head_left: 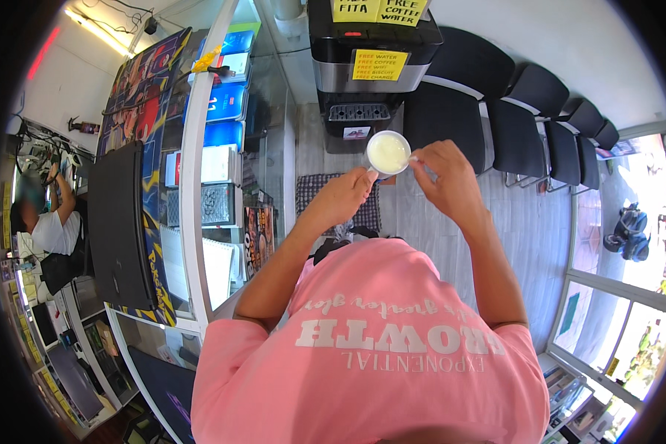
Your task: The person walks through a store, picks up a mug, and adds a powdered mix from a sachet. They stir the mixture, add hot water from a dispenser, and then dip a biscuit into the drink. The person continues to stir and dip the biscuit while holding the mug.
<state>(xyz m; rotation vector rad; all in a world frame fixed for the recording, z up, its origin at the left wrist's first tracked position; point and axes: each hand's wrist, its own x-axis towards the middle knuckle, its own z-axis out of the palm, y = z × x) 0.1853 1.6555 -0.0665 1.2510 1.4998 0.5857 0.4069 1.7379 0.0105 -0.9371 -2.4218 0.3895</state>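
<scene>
A white cup [387, 153] with a pale, creamy liquid in it is held out in front of my body. My left hand [354, 191] is closed around its handle at the lower left of the rim. At the right side of the cup, my right hand [444, 176] pinches the end of a small, thin spoon [408, 158] that reaches over the rim into the liquid. Its lower end is hard to make out in the drink.
Beyond the cup stands a black and silver water dispenser [359, 89] with yellow notes. Black chairs [444, 122] line the wall to the right. On the left, a glass display case [274, 148] holds boxes, with a closed laptop [122, 222] on top. Another person [55, 222] sits far left.
</scene>
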